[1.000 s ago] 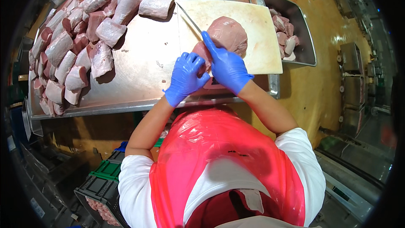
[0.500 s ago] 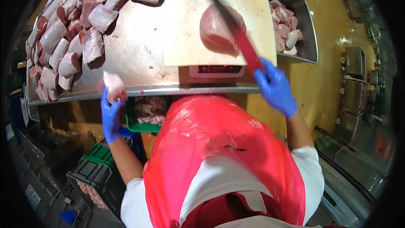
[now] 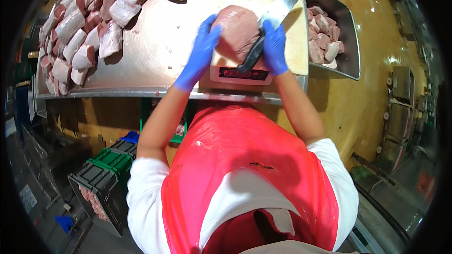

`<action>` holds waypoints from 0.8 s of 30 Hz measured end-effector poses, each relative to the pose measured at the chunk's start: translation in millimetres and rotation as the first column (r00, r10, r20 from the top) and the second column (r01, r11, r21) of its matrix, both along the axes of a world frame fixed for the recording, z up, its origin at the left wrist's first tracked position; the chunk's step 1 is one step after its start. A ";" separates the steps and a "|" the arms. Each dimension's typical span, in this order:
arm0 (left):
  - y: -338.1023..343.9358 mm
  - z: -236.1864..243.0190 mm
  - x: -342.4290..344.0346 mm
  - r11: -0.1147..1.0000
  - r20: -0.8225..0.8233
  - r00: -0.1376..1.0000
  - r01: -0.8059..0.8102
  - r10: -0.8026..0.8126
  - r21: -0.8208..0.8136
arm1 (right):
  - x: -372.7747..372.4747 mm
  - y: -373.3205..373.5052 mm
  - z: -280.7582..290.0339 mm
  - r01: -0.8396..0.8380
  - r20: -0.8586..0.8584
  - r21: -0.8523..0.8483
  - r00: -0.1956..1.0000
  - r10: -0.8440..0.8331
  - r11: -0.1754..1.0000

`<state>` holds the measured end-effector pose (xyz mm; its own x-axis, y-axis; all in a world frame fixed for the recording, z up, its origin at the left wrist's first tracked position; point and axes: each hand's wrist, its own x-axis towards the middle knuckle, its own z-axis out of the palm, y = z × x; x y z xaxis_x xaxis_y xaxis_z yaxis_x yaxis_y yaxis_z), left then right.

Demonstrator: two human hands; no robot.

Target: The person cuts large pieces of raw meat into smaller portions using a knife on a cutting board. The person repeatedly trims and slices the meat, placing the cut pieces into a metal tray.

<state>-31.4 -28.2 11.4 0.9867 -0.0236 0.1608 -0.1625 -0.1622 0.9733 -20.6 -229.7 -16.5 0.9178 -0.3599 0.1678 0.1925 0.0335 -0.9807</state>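
Nearest is the red plastic apron [image 3: 245, 136] of the person, with a grey crate [image 3: 110, 193] of meat to its left. Beyond lies the metal table [image 3: 155, 54], where a scale [image 3: 215, 79] with a red display shows at the near edge of a pale cutting board [image 3: 294, 47]. Over the board, the left hand [image 3: 200, 54] is fairly flat, fingers lightly spread along the left side of a large meat lump [image 3: 235, 30]. The right hand [image 3: 274, 47] curls around a knife [image 3: 285, 7], its dark handle overlapping the lump's near right edge and its blade pointing far right; whether that hand touches the meat is hard to tell. The lump looks fairly heavy, soft and slippery, not fragile; broad palms low on both sides should grip better than fingertips. To the right sits a metal tub [image 3: 352, 42] of smaller pieces; far left, a pile of meat [image 3: 70, 26].
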 end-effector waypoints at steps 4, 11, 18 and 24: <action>-7.6 -11.4 86.8 0.968 0.130 0.960 0.247 -0.249 0.033 | -54.6 -18.7 28.3 -0.101 -0.305 0.289 0.933 0.191 0.952; -55.6 -20.2 39.6 0.915 -0.129 0.980 -0.186 0.149 -0.358 | -136.5 -59.7 39.3 -0.137 -0.365 0.279 0.900 0.237 0.950; -31.2 -11.6 57.8 0.900 -0.283 0.959 -0.111 -0.014 -0.422 | -119.9 -94.5 55.6 -0.127 -0.294 0.069 0.945 0.142 0.989; -142.5 -52.0 40.6 0.963 0.074 0.961 -0.269 0.268 0.007 | -123.6 -106.4 59.8 -0.092 -0.295 0.141 0.946 0.131 0.986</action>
<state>9.2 -170.8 -40.6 0.9429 0.2375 0.2333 -0.1802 -0.2252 0.9575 -144.2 -336.1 43.3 0.9537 -0.2526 -0.1631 -0.1245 0.1620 -0.9789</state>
